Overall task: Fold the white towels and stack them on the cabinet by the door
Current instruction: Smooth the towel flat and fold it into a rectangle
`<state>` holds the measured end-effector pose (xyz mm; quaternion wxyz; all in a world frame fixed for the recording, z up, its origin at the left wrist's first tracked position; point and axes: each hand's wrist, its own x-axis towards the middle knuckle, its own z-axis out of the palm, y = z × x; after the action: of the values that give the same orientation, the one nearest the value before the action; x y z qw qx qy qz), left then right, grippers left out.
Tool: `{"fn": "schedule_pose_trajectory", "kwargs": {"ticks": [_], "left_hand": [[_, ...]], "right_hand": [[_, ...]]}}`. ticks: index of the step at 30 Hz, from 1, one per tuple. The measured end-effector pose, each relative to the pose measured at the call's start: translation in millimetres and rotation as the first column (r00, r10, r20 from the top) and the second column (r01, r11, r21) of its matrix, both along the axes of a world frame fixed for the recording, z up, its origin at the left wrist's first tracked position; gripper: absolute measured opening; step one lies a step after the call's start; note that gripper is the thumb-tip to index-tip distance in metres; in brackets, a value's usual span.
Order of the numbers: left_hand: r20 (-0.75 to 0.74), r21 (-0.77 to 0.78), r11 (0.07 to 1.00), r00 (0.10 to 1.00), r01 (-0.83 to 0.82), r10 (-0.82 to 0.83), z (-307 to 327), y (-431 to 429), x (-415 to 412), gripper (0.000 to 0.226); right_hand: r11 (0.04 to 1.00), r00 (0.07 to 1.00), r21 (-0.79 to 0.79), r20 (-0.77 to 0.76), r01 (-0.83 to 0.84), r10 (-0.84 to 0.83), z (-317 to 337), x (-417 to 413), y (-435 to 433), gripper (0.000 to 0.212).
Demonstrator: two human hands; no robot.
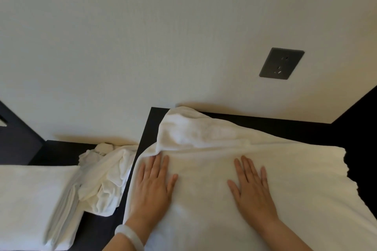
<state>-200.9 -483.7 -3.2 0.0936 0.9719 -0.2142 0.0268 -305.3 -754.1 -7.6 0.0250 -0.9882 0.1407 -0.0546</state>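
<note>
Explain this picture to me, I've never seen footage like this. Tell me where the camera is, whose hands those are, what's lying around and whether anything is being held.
There is no machine here. There is one picture, taken by a wide-angle camera on a person's head that looks forward and down, so the hands are the wearer's own.

The left hand, with a pale bracelet on its wrist, and the right hand both lie flat, fingers straight, on a large white towel. They press it and grip nothing. The towel is spread over a dark cabinet top, with its far left part bunched up.

On a lower dark surface to the left lie a crumpled white towel and a flat, folded one. On the wall behind is a dark socket.
</note>
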Motion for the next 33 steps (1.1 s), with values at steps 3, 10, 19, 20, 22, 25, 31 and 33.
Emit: {"fn": "schedule_pose_trajectory", "kwargs": {"ticks": [3,10,19,20,22,25,31,33], "left_hand": [[-0.002,0.027,0.999,1.000,0.018,-0.018,-4.8,5.5,-4.9,0.070],[0.046,0.050,0.997,0.997,0.058,-0.060,-7.8,24.2,-48.2,0.069],[0.007,0.043,0.995,0.996,0.088,-0.088,-5.8,41.5,-95.6,0.068],[-0.002,0.034,0.995,0.996,0.093,-0.093,-5.4,41.8,-92.5,0.067],[0.014,-0.002,0.996,0.996,0.090,-0.090,-4.7,41.1,-80.4,0.065],[0.018,-0.128,0.991,0.999,-0.028,0.031,5.7,34.0,-35.5,0.057],[-0.431,-0.311,0.874,0.875,-0.373,0.220,46.2,-6.4,88.7,0.053],[-0.554,-0.301,0.853,0.806,-0.426,0.207,55.1,-20.4,124.0,0.043]], "right_hand": [[1.000,1.000,-0.012,-0.013,0.011,-0.011,-0.4,-3.8,2.1,0.074],[1.000,1.000,0.002,0.029,0.011,-0.011,-8.8,-46.0,18.2,0.076],[0.996,0.982,0.088,0.186,0.002,-0.019,-12.7,-96.4,34.1,0.063],[0.994,0.983,0.107,0.182,-0.001,-0.018,-9.1,-91.3,31.3,0.062],[0.988,0.983,0.152,0.184,-0.016,-0.013,1.4,-73.7,21.5,0.057],[0.957,0.988,0.285,0.128,0.045,-0.085,36.2,-23.0,-1.2,0.033],[0.769,0.987,0.621,-0.067,0.155,-0.144,88.3,93.4,-32.5,0.033],[0.734,0.970,0.642,-0.221,0.221,-0.099,87.8,121.8,-40.6,0.037]]}}
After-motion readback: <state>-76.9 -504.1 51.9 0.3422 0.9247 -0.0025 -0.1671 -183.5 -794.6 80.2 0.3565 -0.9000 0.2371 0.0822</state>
